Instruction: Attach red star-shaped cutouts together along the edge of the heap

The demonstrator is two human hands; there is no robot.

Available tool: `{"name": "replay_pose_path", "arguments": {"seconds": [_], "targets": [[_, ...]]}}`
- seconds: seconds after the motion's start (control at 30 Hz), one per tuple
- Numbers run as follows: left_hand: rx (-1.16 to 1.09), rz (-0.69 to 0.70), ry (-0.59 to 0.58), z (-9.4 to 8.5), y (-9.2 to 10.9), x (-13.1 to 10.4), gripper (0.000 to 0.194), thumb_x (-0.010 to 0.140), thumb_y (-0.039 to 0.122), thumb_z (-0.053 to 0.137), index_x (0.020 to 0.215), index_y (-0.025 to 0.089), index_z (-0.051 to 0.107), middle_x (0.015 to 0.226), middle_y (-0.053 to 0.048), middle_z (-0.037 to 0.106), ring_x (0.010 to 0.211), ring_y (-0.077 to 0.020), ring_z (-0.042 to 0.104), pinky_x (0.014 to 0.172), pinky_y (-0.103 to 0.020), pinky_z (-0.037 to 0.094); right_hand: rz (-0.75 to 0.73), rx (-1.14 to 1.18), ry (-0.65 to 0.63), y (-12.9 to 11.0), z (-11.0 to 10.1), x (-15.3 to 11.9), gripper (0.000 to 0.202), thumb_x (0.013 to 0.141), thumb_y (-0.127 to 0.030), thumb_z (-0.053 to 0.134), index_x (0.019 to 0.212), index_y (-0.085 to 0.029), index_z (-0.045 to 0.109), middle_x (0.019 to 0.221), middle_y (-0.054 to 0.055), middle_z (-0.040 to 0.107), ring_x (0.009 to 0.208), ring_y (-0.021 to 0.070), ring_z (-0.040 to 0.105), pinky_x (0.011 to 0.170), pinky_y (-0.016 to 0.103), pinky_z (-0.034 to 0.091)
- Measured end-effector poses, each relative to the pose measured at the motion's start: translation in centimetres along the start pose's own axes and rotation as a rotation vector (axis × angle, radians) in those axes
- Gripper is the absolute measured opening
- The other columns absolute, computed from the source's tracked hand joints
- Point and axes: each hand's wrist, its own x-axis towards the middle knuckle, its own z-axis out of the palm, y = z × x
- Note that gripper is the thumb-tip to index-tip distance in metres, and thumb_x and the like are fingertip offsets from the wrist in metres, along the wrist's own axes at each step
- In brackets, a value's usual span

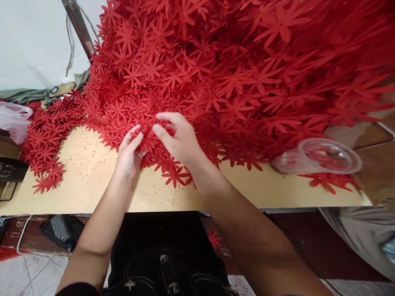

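Note:
A big heap of red flower-shaped cutouts (191, 70), each with several narrow petals, covers most of the table. My left hand (129, 154) is at the heap's front edge, its thumb and fingers closed on a small stack of red flower cutouts (148, 139). Just to the right, my right hand (177, 137) hovers over the pile with thumb and forefinger apart. Nothing shows between those fingertips. Part of the held stack blends into the red pile behind it.
A clear plastic cup (328, 156) lies tipped at the table's right side. A smaller pile of red cutouts (46, 139) spreads at the left, beside a whitish plastic bag (15, 119). Along the front runs the pale table's edge (154, 203). A black bag (63, 230) sits below.

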Motion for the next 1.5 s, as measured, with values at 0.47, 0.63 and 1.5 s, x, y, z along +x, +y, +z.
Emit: {"name": "replay_pose_path", "arguments": {"seconds": [0.47, 0.63, 1.5], "targets": [[0.107, -0.011, -0.11, -0.4, -0.5, 0.0, 0.04, 0.064, 0.016, 0.075, 0.103, 0.022, 0.067, 0.075, 0.004, 0.067, 0.062, -0.0067, 0.061, 0.065, -0.02, 0.053, 0.165, -0.053, -0.087, -0.4, 1.1, -0.3, 0.016, 0.082, -0.024, 0.051, 0.067, -0.02, 0.048, 0.074, 0.004, 0.054, 0.076, 0.0188, 0.052, 0.08, 0.039, 0.044], [0.162, 0.043, -0.121, -0.9, -0.9, 0.6, 0.036, 0.06, 0.019, 0.077, 0.095, 0.021, 0.068, 0.072, 0.003, 0.068, 0.058, -0.0073, 0.059, 0.062, -0.022, 0.051, 0.175, -0.003, 0.043, -0.2, 1.5, -0.3, 0.008, 0.077, -0.022, 0.054, 0.071, -0.02, 0.048, 0.084, 0.007, 0.055, 0.086, 0.0204, 0.054, 0.084, 0.038, 0.045], [0.112, -0.011, -0.12, 0.2, -0.8, -0.4, 0.024, 0.065, 0.027, 0.074, 0.079, 0.019, 0.056, 0.057, 0.006, 0.058, 0.043, -0.005, 0.051, 0.038, -0.016, 0.035, 0.284, 0.306, 0.088, -1.1, 3.0, -0.9, 0.012, 0.085, -0.031, 0.05, 0.079, -0.024, 0.043, 0.07, -0.002, 0.051, 0.055, 0.012, 0.05, 0.054, 0.028, 0.045]]}}
